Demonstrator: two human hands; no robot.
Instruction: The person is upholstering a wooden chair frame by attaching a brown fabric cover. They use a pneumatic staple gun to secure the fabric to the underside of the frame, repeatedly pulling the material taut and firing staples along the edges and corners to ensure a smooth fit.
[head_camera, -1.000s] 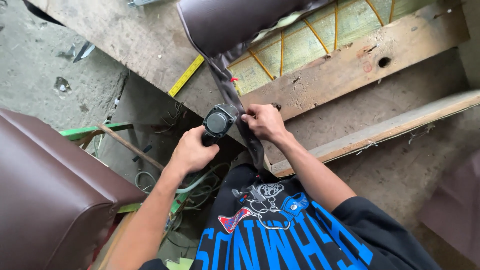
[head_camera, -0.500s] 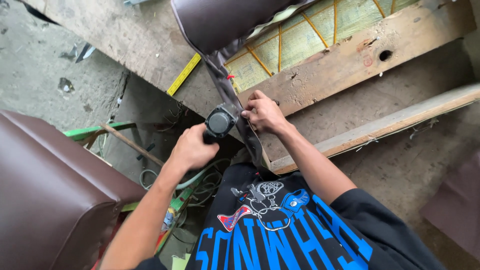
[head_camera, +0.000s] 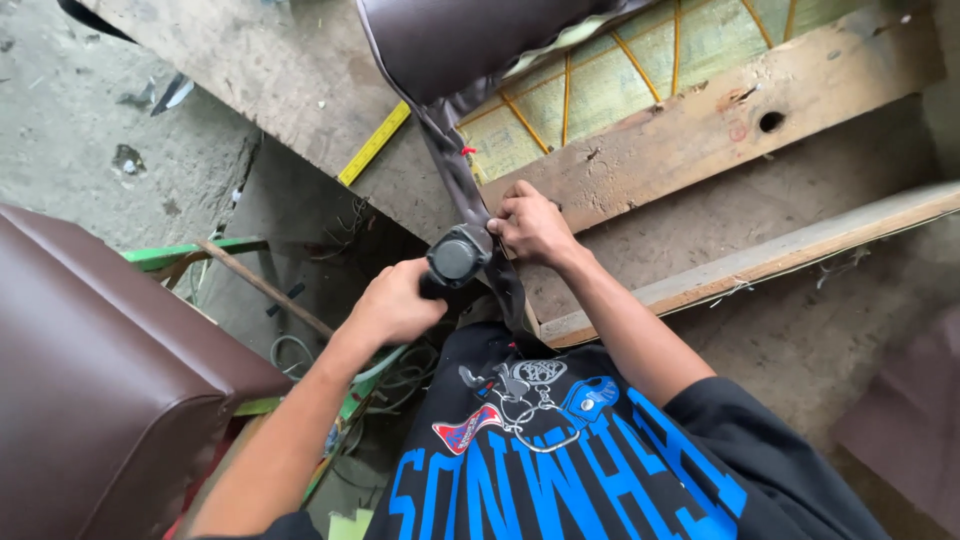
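Observation:
My left hand (head_camera: 395, 305) grips a black pneumatic staple gun (head_camera: 455, 260), its round end facing the camera, pressed against the edge of a wooden seat frame (head_camera: 700, 130). My right hand (head_camera: 530, 225) lies flat on the frame and pins a strip of dark brown leatherette (head_camera: 460, 170) against the wood beside the gun. The strip runs up to a brown upholstered roll (head_camera: 470, 35) at the top. Yellow webbing straps (head_camera: 610, 70) cross the frame's open middle.
A brown leatherette cushion (head_camera: 90, 370) fills the lower left. A yellow tape measure strip (head_camera: 375, 143) lies on the worn tabletop (head_camera: 250, 60). A green metal frame (head_camera: 180, 255), hoses and wires sit below the table edge. A loose wooden slat (head_camera: 760, 260) lies at right.
The view has shifted slightly; both hands and the staple gun have edged a little further up along the frame's edge, still holding the brown strip down.

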